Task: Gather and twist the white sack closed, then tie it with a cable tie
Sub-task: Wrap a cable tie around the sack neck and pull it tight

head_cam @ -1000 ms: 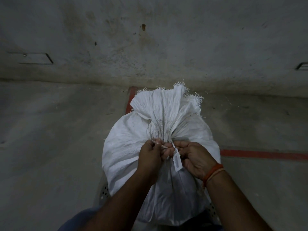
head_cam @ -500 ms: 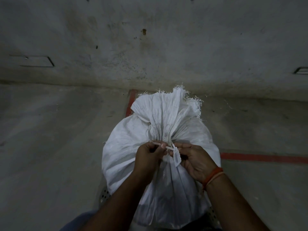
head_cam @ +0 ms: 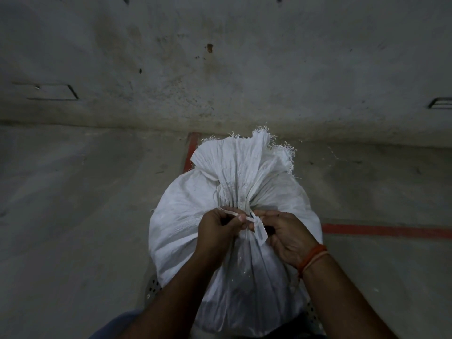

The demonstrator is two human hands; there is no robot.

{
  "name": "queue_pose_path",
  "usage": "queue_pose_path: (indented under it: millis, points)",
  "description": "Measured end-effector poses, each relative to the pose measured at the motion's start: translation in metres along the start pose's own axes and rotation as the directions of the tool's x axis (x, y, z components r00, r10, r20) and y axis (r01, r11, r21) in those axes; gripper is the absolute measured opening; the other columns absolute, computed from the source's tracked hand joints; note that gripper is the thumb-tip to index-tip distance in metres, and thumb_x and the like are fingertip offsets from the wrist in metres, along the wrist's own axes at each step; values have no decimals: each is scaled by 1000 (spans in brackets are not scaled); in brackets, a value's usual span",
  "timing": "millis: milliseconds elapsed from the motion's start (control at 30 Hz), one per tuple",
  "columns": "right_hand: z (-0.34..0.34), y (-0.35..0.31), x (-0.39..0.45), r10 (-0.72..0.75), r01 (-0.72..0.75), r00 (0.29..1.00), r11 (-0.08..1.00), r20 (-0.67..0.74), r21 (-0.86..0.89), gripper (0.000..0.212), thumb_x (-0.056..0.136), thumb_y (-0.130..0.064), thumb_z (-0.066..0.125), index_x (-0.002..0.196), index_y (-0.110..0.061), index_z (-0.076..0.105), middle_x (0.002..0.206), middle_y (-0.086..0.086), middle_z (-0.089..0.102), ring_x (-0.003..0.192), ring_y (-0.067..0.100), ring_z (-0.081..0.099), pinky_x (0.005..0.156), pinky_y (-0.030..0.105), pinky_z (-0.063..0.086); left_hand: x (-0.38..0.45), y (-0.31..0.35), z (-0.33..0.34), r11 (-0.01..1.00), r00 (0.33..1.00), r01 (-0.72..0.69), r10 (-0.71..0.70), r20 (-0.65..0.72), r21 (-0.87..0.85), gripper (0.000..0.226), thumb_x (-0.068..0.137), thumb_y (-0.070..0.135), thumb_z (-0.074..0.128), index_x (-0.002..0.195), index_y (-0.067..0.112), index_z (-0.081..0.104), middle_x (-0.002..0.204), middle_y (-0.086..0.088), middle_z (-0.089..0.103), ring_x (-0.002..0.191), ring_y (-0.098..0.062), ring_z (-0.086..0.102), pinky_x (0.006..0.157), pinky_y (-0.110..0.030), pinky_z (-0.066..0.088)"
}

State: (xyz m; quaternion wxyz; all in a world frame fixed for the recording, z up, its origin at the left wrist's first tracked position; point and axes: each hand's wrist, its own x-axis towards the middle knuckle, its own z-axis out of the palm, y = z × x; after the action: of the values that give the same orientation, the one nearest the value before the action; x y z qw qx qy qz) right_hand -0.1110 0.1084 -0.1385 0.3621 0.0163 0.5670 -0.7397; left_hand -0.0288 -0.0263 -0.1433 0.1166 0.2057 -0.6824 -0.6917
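Sack (head_cam: 234, 241) before wall (head_cam: 220, 57)

The scene is dim and slightly greenish, with no clear light source visible. The white sack (head_cam: 234, 216) is the brightest thing and keeps its wrinkles readable. The concrete floor (head_cam: 73, 216) gets darker toward the left and near corners. The forearms near the camera are almost black. The far wall (head_cam: 220, 57) base bends from wide-angle distortion. Focus is soft overall, without glare.

Bare forearms; orange thread band (head_cam: 314, 256) on the right wrist; blue cloth (head_cam: 115, 324) at 7 o'clock.
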Motion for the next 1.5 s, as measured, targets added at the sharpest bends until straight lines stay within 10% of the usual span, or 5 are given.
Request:
queue_pose_path:
  millis: [333,600,833,1100,1500]
  points:
    - [2,2,-3,55,-55,998,991,3,120,25,90,10,49,102,15,70,112,34,67,103,35,64,105,47,47,0,-4,12,995,996,-87,88,-3,50,10,89,3,69,82,2,76,82,-9,79,84,-23,75,86,-42,60]
    - [7,-8,-10,77,-91,990,988,116,126,44,83,24,32,94,7,71,102,17,75,94,19,72,83,23,60,1,-8,12,975,990,130,-136,-26,-181,12,93,6,67,90,-1,77,90,-23,77,82,-30,72,76,-39,57]
    - [4,-3,-11,-238,214,971,892,-13,-398,20,83,-8,75,103,-10,77,96,7,79,97,21,74,91,36,58,4,4,3,901,962,267,-272,33,-342,17,86,-10,68,102,-14,67,71,-17,72,54,-18,67,49,-24,52]
    - [15,-9,-8,-404,294,914,725,-39,-623,16,75,-4,75,87,-15,73,65,-4,61,63,5,57,70,18,51,-5,32,-22,960,932,238,-183,-313,150,56,82,68,63,97,14,63,87,-3,74,76,-18,72,68,-38,60]
    - [20,-13,-21,-487,332,874,588,5,-738,22,71,-1,69,74,-23,65,68,-7,67,64,12,62,72,47,59,-1,13,-24,889,971,-20,127,-205,458,21,76,41,81,89,25,79,82,13,77,81,4,69,80,-25,56]
